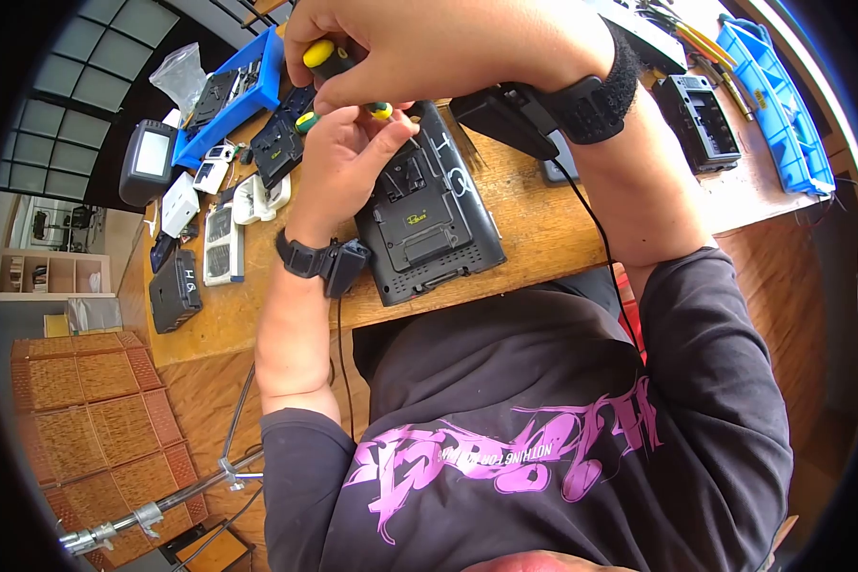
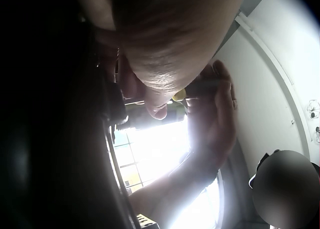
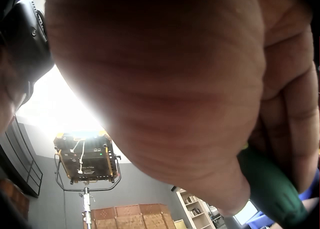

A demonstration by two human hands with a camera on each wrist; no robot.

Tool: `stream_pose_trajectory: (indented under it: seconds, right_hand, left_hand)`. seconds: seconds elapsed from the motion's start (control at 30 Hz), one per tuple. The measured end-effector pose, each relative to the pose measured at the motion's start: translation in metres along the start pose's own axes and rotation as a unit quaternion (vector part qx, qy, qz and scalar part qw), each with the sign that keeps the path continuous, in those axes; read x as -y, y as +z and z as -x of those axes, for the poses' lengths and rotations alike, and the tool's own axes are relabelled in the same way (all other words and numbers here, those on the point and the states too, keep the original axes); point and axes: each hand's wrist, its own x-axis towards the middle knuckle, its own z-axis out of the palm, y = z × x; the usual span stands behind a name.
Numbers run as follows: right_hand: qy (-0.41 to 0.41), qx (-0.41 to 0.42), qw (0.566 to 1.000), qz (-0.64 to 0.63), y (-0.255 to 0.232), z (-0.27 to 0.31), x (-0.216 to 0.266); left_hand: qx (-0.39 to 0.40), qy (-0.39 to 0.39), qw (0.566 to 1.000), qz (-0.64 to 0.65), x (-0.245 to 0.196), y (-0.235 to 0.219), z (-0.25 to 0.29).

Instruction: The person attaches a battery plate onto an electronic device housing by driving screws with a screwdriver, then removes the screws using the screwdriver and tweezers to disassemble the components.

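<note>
In the head view my right hand (image 1: pixel 400 48) grips a screwdriver (image 1: pixel 321 55) with a dark green handle and yellow end. The green handle (image 3: pixel 272 189) also shows beside the palm in the right wrist view. My left hand (image 1: pixel 338 176) is just below, thumb and fingers gathered at the screwdriver's yellow-green front end; its tip is hidden. A second green-and-yellow handle end (image 1: pixel 305 122) shows beside the left fingers. Under the hands lies a black panel device (image 1: pixel 481 234) with white hand-drawn marks, a mounted battery plate (image 1: pixel 419 224) and a yellow logo.
White chargers and small devices (image 1: pixel 224 238) crowd the wooden table's left side, with a black box (image 1: pixel 174 291) near its edge. A blue bin (image 1: pixel 210 143) stands behind. To the right are a black battery housing (image 1: pixel 701 124) and a blue compartment tray (image 1: pixel 782 114).
</note>
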Motion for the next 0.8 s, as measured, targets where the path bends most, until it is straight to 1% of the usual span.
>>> stream_pose_trajectory:
  seconds: [0.03, 0.1, 0.13, 0.2, 0.23, 0.3, 0.33, 0.37, 0.4, 0.43, 0.5, 0.53, 0.6, 0.63, 0.67, 0.7, 0.73, 0.8]
  right_hand:
    - [0.002, -0.002, 1.000, 0.000, 0.000, 0.001, 0.002]
    - [0.063, -0.010, 0.998, 0.026, 0.000, 0.002, 0.009]
    - [0.065, -0.011, 0.998, 0.024, -0.002, 0.003, 0.006]
    - [0.024, 0.019, 0.999, -0.017, -0.007, 0.004, -0.002]
    - [0.024, 0.018, 0.999, -0.018, -0.009, 0.003, -0.003]
    - [0.029, 0.058, 0.996, -0.067, -0.015, 0.001, -0.003]
    - [0.029, 0.057, 0.996, -0.066, -0.008, 0.004, -0.002]
    - [0.001, -0.001, 1.000, 0.003, 0.004, 0.010, 0.001]
    - [-0.027, -0.059, 0.995, 0.072, 0.011, 0.013, 0.002]
    - [-0.027, -0.059, 0.995, 0.072, 0.007, 0.009, 0.000]
    - [0.057, 0.047, 0.997, 0.012, -0.004, -0.006, -0.001]
    - [0.057, 0.046, 0.997, 0.012, -0.007, -0.007, 0.006]
    - [0.168, 0.055, 0.984, 0.005, -0.009, -0.004, 0.022]
    - [0.169, 0.054, 0.984, 0.005, -0.006, 0.001, 0.016]
    - [0.083, 0.015, 0.996, 0.015, -0.002, 0.009, 0.005]
    - [-0.005, -0.024, 0.999, 0.026, -0.001, 0.011, 0.002]
    - [-0.005, -0.024, 0.999, 0.027, -0.002, 0.010, 0.000]
    - [0.013, 0.005, 1.000, -0.002, -0.005, 0.006, -0.001]
  left_hand:
    - [0.003, -0.001, 1.000, 0.000, -0.006, 0.001, 0.001]
    - [0.019, -0.049, 0.999, 0.006, -0.018, 0.003, 0.005]
    - [0.021, -0.050, 0.998, 0.005, -0.016, 0.002, 0.004]
    - [-0.006, -0.048, 0.999, -0.020, -0.008, 0.000, 0.002]
    - [-0.005, -0.048, 0.999, -0.021, -0.003, -0.003, 0.002]
    - [0.004, -0.041, 0.998, -0.043, 0.004, -0.008, 0.000]
    - [0.004, -0.041, 0.998, -0.044, 0.006, -0.010, -0.001]
    - [0.007, -0.051, 0.997, -0.060, 0.007, -0.011, -0.001]
    - [0.009, -0.062, 0.995, -0.075, 0.007, -0.012, -0.001]
    - [0.010, -0.062, 0.995, -0.076, 0.006, -0.011, -0.002]
    - [0.020, -0.049, 0.996, -0.068, 0.000, -0.009, -0.002]
    - [0.020, -0.050, 0.996, -0.069, -0.005, -0.005, -0.001]
    - [0.020, -0.037, 0.998, 0.042, -0.014, 0.005, 0.002]
    - [0.022, -0.037, 0.998, 0.042, -0.010, 0.004, 0.002]
    - [0.009, -0.036, 0.999, 0.026, -0.003, 0.000, 0.003]
    - [-0.003, -0.033, 0.999, 0.011, 0.003, -0.003, 0.004]
    - [-0.002, -0.033, 0.999, 0.011, 0.006, -0.006, 0.004]
    - [0.015, -0.016, 0.997, -0.081, 0.008, -0.010, 0.002]
